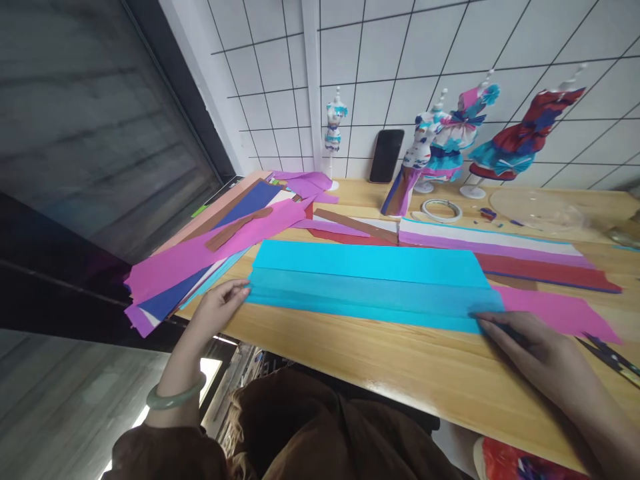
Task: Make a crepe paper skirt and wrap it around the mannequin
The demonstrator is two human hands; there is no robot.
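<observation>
Item: long, layered, bright turquoise paper sheet (360,262), flat near the front of the pale wooden tabletop (350,347), left hand (220,307) and right hand (537,343) nearly closed, pinching opposite ends; uneven tension could skew or crease its thin layers.

Wide sheet (370,287) flat on table (350,347), along front edge. Strip pile (215,250) left of sheet, overhanging table's left edge. More strips (495,243) behind sheet, reaching right. Short strip (560,310) at sheet's right end; scissors (613,357) just beyond, toward front. Phone (387,156) upright at back edge: single dress form (334,127) to left, three dress forms (421,140) to right. Tape roll (443,219) before these; scraps (489,214) right of roll.
</observation>
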